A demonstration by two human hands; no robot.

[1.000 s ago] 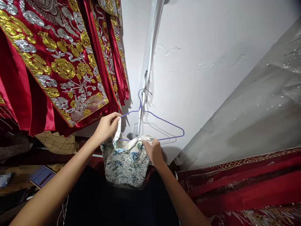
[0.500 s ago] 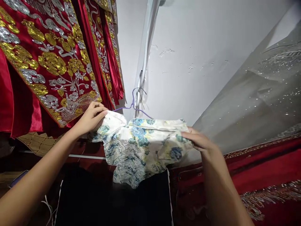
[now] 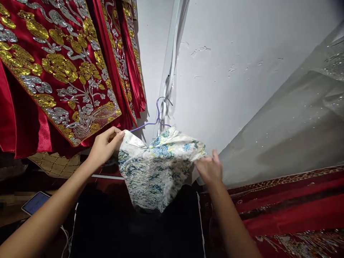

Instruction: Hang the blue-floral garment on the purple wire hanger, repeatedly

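Shirt [image 3: 153, 175] across hanger [image 3: 158, 120], shoulder line running sideways between left hand [image 3: 105, 144], pinching one shoulder and nearer the hanger's neck, and right hand [image 3: 211, 169], at the opposite sleeve, grip too blurred to tell.

I'm counting one left hand [image 3: 105, 144] plus one right hand [image 3: 210, 169], so two total. One purple hanger [image 3: 157, 117], one floral top [image 3: 157, 170], one lit-screen gadget [image 3: 38, 202]. Red embroidered hangings [image 3: 64, 75]? At least two, they overlap so can't tell exactly tbh.
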